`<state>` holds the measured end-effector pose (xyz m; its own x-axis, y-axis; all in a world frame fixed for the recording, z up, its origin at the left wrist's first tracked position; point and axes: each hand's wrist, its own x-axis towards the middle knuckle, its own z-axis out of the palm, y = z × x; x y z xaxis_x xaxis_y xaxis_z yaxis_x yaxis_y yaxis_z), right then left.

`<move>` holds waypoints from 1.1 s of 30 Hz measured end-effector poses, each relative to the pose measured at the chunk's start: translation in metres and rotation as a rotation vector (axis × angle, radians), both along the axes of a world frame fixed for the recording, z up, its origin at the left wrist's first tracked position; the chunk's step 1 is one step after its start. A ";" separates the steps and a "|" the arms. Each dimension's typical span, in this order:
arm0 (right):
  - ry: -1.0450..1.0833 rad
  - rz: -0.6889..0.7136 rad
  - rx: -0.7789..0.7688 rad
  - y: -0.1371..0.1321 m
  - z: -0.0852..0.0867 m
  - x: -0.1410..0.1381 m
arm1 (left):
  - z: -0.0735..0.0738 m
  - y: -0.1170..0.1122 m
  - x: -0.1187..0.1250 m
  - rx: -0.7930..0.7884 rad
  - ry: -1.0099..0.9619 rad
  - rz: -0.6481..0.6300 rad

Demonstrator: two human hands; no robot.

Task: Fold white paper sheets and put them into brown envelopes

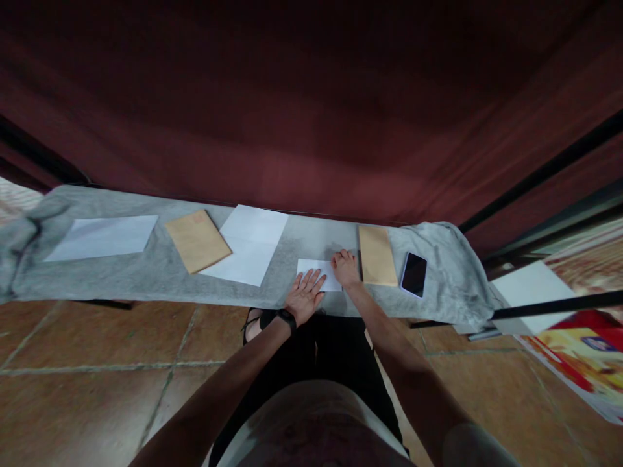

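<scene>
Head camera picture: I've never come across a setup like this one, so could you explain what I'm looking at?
There is no machine here: a person works bare-handed, and the single picture comes from a camera worn on their head, looking forward and down. The left hand, with a dark wristband, lies flat on a small white paper; the right hand has its fingers at that paper's right edge. Neither visibly lifts it. On the grey cloth to the left are a large white sheet, a brown packet overlapping it, and another white sheet. To the right are a second brown packet and a phone.
</scene>
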<state>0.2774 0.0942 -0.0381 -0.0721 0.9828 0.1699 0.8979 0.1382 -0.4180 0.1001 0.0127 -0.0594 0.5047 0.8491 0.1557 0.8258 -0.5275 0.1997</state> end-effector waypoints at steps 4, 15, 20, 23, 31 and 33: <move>0.029 0.056 0.017 -0.039 -0.014 -0.013 | -0.002 0.004 -0.002 -0.007 0.004 -0.024; -0.126 0.147 0.060 -0.105 -0.028 -0.002 | 0.002 -0.005 0.002 -0.004 0.001 -0.164; -0.145 0.137 0.066 -0.113 -0.033 0.004 | 0.002 -0.009 -0.002 0.000 0.001 -0.196; -0.103 0.115 0.058 -0.106 -0.033 0.009 | 0.002 -0.008 -0.004 0.007 -0.007 -0.204; -0.019 0.005 0.029 -0.038 -0.016 0.017 | 0.005 -0.007 -0.007 -0.011 0.000 -0.237; -0.042 -0.017 0.009 -0.029 -0.014 0.016 | 0.006 -0.007 -0.007 -0.010 0.003 -0.239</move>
<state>0.2933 0.0647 -0.0517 -0.0628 0.9825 0.1756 0.9170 0.1262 -0.3783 0.0931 0.0060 -0.0532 0.6922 0.7068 0.1461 0.6781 -0.7062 0.2035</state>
